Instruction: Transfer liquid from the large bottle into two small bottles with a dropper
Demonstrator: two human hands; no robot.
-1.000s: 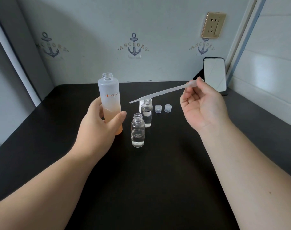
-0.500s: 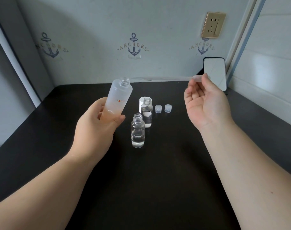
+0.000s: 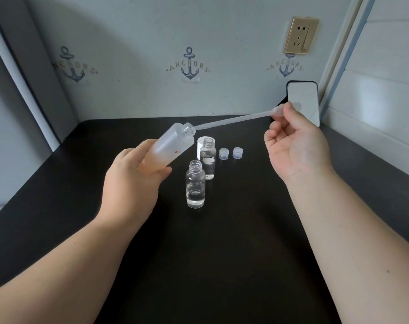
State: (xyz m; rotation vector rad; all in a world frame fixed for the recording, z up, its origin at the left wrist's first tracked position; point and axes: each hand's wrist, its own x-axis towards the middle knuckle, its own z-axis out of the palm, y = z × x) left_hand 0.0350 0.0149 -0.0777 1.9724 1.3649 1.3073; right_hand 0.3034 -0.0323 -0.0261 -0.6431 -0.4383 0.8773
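Note:
My left hand (image 3: pixel 131 185) grips the large frosted bottle (image 3: pixel 169 146) by its orange lower end and holds it tilted steeply, mouth pointing up and right. My right hand (image 3: pixel 294 146) pinches the bulb of a clear plastic dropper (image 3: pixel 233 121). The dropper's thin tip sits right at the large bottle's open mouth. Two small clear bottles stand uncapped on the black table: the near one (image 3: pixel 195 188) holds a little clear liquid, the far one (image 3: pixel 207 160) is fuller.
Two small clear caps (image 3: pixel 223 153) (image 3: pixel 237 152) lie right of the far bottle, and a white cap (image 3: pixel 201 146) stands behind it. A phone (image 3: pixel 304 101) leans in the back right corner. The black table (image 3: pixel 210 253) meets walls at the back and both sides.
My left hand has tilted the large bottle from upright to steeply slanted. My right hand swung the dropper from above the small bottles so its tip now meets the large bottle's mouth.

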